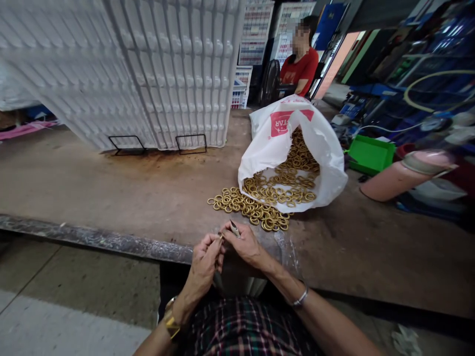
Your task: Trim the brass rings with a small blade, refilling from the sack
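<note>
My left hand is closed, pinching a small brass-coloured ring that my fingers mostly cover. Against it, fingertips meeting at the ring, my right hand is closed around a small pointed metal blade. The blade's tip points up and away from me; its lower end is hidden in my palm. Just beyond both hands lies a loose pile of brass-coloured rings. It spills from the mouth of a white plastic sack with red print, and more rings show inside.
Tall stacks of white ribbed plastic trays stand at the left on the brown worktable, by black wire stands. At the right are a green tray and a pink bottle. Beyond the table sits a person in red.
</note>
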Demonstrator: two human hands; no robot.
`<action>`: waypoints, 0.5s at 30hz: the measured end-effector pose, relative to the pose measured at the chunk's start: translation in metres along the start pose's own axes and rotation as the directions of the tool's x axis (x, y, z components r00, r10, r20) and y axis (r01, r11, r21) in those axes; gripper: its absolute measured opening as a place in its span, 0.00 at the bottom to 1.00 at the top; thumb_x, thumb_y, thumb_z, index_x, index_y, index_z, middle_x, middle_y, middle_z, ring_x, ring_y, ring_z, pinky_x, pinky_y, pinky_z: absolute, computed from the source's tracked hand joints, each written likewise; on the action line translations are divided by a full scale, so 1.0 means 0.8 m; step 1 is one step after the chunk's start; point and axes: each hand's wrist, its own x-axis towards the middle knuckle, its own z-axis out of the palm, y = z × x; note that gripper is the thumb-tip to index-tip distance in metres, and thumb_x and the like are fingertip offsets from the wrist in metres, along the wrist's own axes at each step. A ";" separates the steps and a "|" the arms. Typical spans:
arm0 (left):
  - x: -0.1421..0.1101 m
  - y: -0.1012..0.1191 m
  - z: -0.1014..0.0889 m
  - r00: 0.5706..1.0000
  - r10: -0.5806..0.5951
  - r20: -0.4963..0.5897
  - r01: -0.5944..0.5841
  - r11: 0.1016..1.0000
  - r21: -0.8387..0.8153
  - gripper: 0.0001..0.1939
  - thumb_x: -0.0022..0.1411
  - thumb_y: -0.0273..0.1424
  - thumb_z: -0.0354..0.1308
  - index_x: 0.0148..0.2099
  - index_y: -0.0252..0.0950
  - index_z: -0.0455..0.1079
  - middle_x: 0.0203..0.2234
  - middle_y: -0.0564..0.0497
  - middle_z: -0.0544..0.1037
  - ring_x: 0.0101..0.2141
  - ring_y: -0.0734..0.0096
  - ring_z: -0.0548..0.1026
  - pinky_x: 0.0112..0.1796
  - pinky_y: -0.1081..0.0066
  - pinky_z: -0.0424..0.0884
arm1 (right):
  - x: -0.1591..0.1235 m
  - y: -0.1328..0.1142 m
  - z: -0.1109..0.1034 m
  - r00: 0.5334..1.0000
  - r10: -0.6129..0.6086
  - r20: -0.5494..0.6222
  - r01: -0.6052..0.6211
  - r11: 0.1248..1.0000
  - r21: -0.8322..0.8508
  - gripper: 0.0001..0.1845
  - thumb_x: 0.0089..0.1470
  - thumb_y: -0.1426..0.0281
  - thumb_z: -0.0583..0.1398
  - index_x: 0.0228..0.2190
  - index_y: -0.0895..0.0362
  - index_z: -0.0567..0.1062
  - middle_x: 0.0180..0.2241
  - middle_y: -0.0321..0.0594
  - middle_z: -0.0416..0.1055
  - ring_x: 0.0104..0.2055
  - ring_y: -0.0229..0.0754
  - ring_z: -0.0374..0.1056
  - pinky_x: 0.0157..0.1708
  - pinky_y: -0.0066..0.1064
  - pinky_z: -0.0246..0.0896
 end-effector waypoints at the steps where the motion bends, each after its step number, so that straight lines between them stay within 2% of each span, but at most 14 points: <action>1: -0.001 0.000 -0.001 1.000 0.002 0.005 -0.002 1.000 -0.012 0.16 0.56 0.43 0.54 0.30 0.34 0.61 0.15 0.59 0.63 0.14 0.83 0.59 0.16 0.81 0.57 | -0.001 0.000 0.001 1.000 0.004 -0.004 -0.004 1.000 0.007 0.10 0.52 0.68 0.52 0.24 0.57 0.69 0.22 0.31 0.65 0.27 0.33 0.61 0.29 0.24 0.54; 6: -0.007 0.000 -0.003 0.999 0.003 0.036 -0.001 0.999 -0.045 0.15 0.56 0.42 0.54 0.31 0.34 0.61 0.17 0.58 0.65 0.14 0.84 0.59 0.16 0.80 0.57 | -0.005 -0.005 0.001 1.000 0.020 -0.006 -0.020 0.999 0.039 0.10 0.52 0.67 0.52 0.25 0.58 0.70 0.22 0.32 0.65 0.26 0.33 0.62 0.28 0.24 0.55; 12: -0.016 0.004 -0.006 0.997 0.010 0.071 -0.005 0.998 -0.067 0.14 0.57 0.41 0.54 0.31 0.35 0.61 0.18 0.58 0.66 0.16 0.83 0.60 0.17 0.80 0.58 | -0.012 -0.015 -0.001 0.999 -0.043 -0.014 0.043 0.999 -0.009 0.10 0.54 0.68 0.52 0.25 0.57 0.70 0.23 0.33 0.67 0.28 0.34 0.63 0.31 0.25 0.56; 15: -0.019 0.006 -0.008 0.995 0.026 0.098 -0.017 0.996 -0.091 0.13 0.58 0.40 0.53 0.31 0.35 0.62 0.19 0.57 0.66 0.16 0.83 0.60 0.17 0.80 0.58 | -0.014 -0.015 -0.001 0.999 -0.029 -0.034 0.028 0.999 -0.032 0.09 0.54 0.69 0.52 0.27 0.57 0.70 0.24 0.33 0.68 0.28 0.34 0.64 0.31 0.25 0.57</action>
